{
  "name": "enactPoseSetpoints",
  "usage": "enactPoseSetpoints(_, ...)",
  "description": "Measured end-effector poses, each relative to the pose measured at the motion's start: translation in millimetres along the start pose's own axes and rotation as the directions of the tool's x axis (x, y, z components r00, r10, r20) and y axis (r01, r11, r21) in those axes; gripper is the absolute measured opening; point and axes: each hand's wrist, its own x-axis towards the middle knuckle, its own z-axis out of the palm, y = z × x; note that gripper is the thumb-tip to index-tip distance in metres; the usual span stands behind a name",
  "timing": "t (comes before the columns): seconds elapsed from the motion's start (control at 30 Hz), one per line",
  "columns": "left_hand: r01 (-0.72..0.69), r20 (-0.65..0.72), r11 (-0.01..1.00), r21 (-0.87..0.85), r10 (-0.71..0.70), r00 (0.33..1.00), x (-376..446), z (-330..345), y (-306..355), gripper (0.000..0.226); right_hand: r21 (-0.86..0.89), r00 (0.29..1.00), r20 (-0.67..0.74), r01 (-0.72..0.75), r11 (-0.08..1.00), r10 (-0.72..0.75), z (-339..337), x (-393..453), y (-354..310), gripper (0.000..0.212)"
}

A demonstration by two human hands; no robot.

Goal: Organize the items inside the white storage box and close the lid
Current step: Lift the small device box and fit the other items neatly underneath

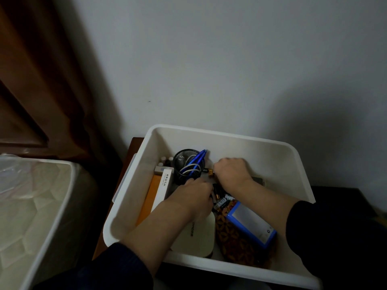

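**Both hands deep in the box, lid nowhere in sight**

The open white plastic storage box (278,151) sits on a dark wooden stand against the wall, directly below the person. Its thin walls look light and a little flexible, so it is probably best lifted by the rolled rim at both ends. The right hand (231,171) is curled into a fist around a small black item with a brass-coloured tip (210,172). The left hand (193,194) lies palm down with fingers bent; what it grips, if anything, I cannot tell. Just beyond the left hand stands a black wire-mesh pen cup (188,166) holding blue pens. Between the hands lie loose batteries (223,200), small, smooth and likely to roll. Under the left wrist is a cream rounded case (196,235); beside the right forearm, a blue-framed box (251,222).
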Motion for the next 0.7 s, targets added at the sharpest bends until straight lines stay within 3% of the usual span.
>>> enactPoseSetpoints(0.2,0.133,0.203,0.987,0.092,-0.149,0.968,16,9,12,0.048,0.081,0.998,-0.030,-0.046,0.996,0.049,4,2,2,0.015)
enactPoseSetpoints(0.4,0.159,0.198,0.983,0.090,-0.174,0.965,24,23,10,0.052,0.179,0.997,-0.059,-0.035,0.983,0.047,6,1,0,0.032)
enactPoseSetpoints(0.57,0.150,0.184,0.987,0.056,-0.158,0.970,31,27,4,0.053,0.168,0.999,-0.017,-0.036,0.985,0.040,2,2,2,0.036)
enactPoseSetpoints(0.7,0.152,0.193,0.988,0.033,-0.156,0.969,34,29,4,0.059,0.291,0.996,-0.010,-0.081,0.953,0.088,2,-1,2,0.033)
